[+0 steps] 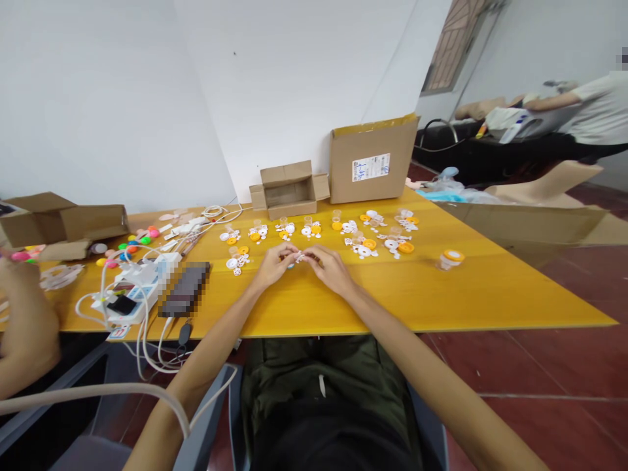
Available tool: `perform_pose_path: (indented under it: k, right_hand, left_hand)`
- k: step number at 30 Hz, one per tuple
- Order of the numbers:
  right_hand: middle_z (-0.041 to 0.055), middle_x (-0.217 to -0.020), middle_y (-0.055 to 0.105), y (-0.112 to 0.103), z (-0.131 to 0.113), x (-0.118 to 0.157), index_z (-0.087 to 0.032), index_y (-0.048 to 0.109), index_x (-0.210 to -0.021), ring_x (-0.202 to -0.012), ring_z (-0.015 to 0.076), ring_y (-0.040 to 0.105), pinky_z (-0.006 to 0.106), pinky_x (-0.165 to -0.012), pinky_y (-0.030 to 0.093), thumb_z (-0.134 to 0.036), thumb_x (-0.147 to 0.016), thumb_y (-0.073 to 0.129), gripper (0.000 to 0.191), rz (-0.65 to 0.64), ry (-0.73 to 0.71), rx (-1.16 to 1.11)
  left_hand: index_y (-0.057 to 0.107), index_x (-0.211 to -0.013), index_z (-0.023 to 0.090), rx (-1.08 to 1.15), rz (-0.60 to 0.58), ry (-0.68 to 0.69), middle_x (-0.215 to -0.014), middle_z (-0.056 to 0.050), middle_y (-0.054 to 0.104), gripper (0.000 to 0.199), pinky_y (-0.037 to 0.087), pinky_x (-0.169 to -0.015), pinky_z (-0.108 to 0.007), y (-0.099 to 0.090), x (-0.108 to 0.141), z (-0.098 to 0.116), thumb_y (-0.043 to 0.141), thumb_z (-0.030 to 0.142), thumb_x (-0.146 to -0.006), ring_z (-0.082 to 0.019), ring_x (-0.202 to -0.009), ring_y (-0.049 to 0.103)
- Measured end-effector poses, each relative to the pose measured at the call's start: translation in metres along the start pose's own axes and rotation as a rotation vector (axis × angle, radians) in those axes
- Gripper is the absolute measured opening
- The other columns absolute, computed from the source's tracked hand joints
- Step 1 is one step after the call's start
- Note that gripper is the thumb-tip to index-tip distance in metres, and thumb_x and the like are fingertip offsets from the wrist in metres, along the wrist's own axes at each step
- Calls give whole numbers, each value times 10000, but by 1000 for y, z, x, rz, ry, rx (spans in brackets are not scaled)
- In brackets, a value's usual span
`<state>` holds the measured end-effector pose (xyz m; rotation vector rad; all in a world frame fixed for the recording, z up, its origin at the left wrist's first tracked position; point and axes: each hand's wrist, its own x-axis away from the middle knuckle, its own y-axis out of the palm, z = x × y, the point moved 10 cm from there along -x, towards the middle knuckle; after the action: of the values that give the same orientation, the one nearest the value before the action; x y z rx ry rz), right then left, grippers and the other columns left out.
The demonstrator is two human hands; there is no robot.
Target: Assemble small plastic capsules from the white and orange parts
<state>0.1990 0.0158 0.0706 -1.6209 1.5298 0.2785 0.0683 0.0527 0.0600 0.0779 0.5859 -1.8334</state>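
My left hand (275,265) and my right hand (330,267) meet above the middle of the table, fingertips pinched together. Between them is a small white plastic part (299,257), mostly covered by the fingers, so its exact shape does not show. Just beyond my hands, several little groups of parts lie in a loose row, each with white discs (364,251), an orange ring-shaped lid (405,248) and a clear cup (308,221). A closed clear cup with an orange and white lid (454,256) stands apart on the right.
An open cardboard box (289,196) and a larger closed carton (373,163) stand at the back. On the left are a power strip (147,294) with cables, a dark phone (185,290), coloured balls (131,248) and another person's arm (24,320). Another person works far right.
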Motion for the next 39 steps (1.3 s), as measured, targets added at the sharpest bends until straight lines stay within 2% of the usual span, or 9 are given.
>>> perform_pose_path:
  k: [10, 28, 34, 39]
  right_hand:
    - [37, -867, 749, -1, 12, -1, -248, 691, -888, -786, 214, 697, 330, -743, 571, -266, -928, 585, 115, 30, 84, -62]
    - [40, -864, 748, 0, 15, 0, -251, 653, -864, -780, 215, 702, 329, -740, 561, -261, -915, 602, 73, 30, 100, -41]
    - [35, -853, 740, 0, 19, -1, -248, 624, -868, -782, 211, 706, 334, -746, 572, -260, -880, 620, 18, 41, 135, -120]
    - [24, -844, 741, 4, 26, -2, -245, 627, -872, -769, 194, 703, 313, -706, 576, -288, -842, 659, 61, 30, 201, -221]
  left_hand:
    - [762, -1010, 181, -29, -50, 21, -978, -80, 793, 318, 566, -746, -286, 7, 0, 6, 710, 447, -842, -219, -900, 734]
    - [794, -972, 190, -53, -63, 68, -996, -78, 805, 210, 585, -806, -313, 8, 1, 11, 667, 326, -875, -220, -894, 748]
    - [791, -948, 191, -71, -61, 93, -971, -68, 806, 202, 577, -792, -301, 7, 2, 12, 656, 324, -879, -218, -894, 750]
    - [786, -988, 193, -73, -76, 83, -981, -60, 804, 214, 582, -777, -296, 8, 1, 9, 655, 325, -883, -209, -870, 749]
